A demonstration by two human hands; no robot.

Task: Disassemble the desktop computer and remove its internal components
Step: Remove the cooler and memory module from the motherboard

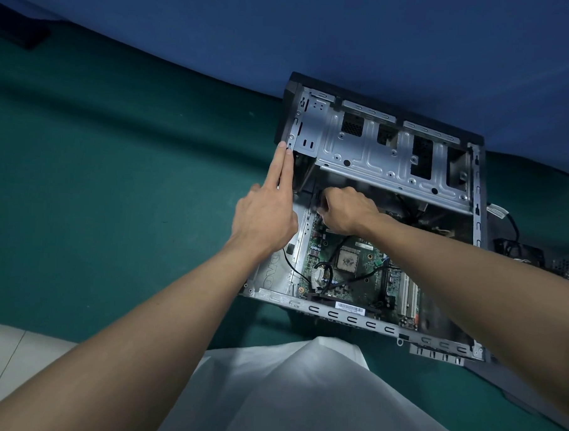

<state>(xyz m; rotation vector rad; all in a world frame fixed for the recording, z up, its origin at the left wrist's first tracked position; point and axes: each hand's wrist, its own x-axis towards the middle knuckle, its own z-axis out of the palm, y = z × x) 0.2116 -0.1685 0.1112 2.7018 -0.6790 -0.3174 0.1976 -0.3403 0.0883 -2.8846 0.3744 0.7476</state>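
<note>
Nearest the camera a white garment (301, 395) is seen, and past it a green worktop (115, 175) on which the computer case (353, 319) is laid on its side with the open face up. A barcode label (351, 307) is fixed by the near rail. Inside, the motherboard (365, 284) is seen flat on the case floor, with the bare processor (348, 260) near its middle, pale slots (410, 295) to the right and a black cable (293, 271) looped along its left edge.

The left grip (266, 221) is laid along the left wall of the case; its fingers (282, 145) are held straight and together, their tips touching the frame edge at the far left corner, and nothing is grasped by it. The right grip (348, 211) is reached into the case just beyond the motherboard's far left corner, beneath the drive cage (377, 154). Its fingers are curled downward round a small dark part (319, 199); what that part is cannot be told.

To the right, outside the case, a black unit (519, 250) with a cable is set on the worktop. Farthest off, a blue backdrop (317, 37) is met by the worktop.
</note>
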